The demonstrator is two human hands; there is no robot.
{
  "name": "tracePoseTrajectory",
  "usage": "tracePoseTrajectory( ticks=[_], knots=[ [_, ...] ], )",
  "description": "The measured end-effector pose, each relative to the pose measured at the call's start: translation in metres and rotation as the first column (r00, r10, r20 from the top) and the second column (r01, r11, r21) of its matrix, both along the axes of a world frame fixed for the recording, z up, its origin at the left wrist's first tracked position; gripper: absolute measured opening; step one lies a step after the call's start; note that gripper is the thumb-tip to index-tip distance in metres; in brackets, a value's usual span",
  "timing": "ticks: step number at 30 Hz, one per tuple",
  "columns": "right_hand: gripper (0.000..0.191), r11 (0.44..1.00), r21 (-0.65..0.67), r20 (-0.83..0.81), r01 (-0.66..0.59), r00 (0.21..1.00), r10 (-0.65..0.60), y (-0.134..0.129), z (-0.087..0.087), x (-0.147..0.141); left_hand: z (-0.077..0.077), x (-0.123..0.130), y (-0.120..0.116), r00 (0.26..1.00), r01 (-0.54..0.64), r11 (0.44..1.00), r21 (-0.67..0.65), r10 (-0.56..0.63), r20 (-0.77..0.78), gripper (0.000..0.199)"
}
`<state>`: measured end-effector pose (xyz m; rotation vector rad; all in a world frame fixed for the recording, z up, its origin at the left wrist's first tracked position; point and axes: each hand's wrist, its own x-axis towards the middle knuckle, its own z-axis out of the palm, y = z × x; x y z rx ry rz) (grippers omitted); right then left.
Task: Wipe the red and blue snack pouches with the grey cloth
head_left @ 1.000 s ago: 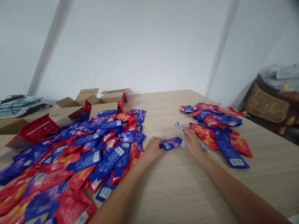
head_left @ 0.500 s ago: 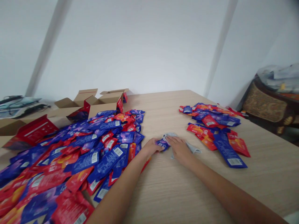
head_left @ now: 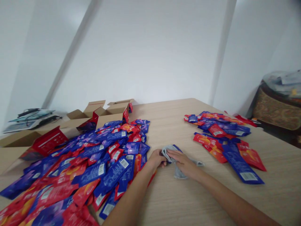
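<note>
In the middle of the table, my left hand grips the near left end of a blue packet, its fingers curled round it. My right hand is closed on a grey cloth, pressing it over the packet. Most of the packet is hidden under the cloth; a blue edge shows beyond it. A loose tail of cloth trails to the right of my right hand. Close to my left forearm lies a large heap of blue and red packets.
On the right lies a smaller pile of blue and red packets. Open cardboard boxes stand behind the heap on the left. Papers and cables lie at the far left. Beyond the table's right edge is a patterned chair.
My right hand has slid the cloth leftward over the packet, which now shows only at its edge. The whole view has shifted slightly.
</note>
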<state>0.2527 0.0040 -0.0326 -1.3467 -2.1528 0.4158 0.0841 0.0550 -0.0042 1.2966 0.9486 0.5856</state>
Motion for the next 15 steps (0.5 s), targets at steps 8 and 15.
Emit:
tracePoseTrajectory(
  ticks=[8,15],
  knots=[
    [0.058,0.934,-0.027,0.288,0.355,0.898,-0.333,-0.001,0.019,0.026,0.058,-0.036,0.011,0.932,-0.285,0.956,0.067,0.26,0.252,0.027],
    [0.058,0.926,-0.008,0.304,0.377,0.883,-0.357,-0.006,0.019,0.018,0.089,-0.061,0.027,0.637,-0.653,0.756,0.036,0.523,0.567,0.031]
  ],
)
